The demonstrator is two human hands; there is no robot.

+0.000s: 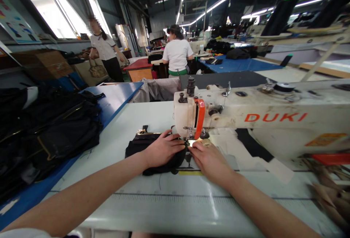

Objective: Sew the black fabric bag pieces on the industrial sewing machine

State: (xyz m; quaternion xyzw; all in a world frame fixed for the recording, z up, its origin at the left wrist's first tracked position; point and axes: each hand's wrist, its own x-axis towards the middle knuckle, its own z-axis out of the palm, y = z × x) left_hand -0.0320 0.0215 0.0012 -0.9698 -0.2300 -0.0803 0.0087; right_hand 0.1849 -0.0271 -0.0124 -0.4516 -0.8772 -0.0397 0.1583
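— What sits nearest the lens?
— Two bare forearms come up from the bottom edge over a pale table with a ruler line printed across it.
— And the hands?
— The left hand, at centre frame, lies flat with its fingers spread, pressing down on a black fabric piece; it grips nothing. The right hand, just right of centre, also lies flat, fingers straight and close together, the tips touching the fabric's right edge.
— Where exactly is the fabric?
— On the table at centre, partly under the left palm, with its right end at the presser foot of the sewing machine. A gold zip runs along its far edge.
— The machine?
— Cream, lettered DUKI in orange, reaching from centre to the right edge, with an orange guard on its head.
— To the sides?
— At left, a heap of black bags lies on a blue table. At lower right there are brown paper pieces.
— Farther off?
— At upper centre, a person in a white top has their back turned. At upper left another person stands holding a tan bag, below tall windows.
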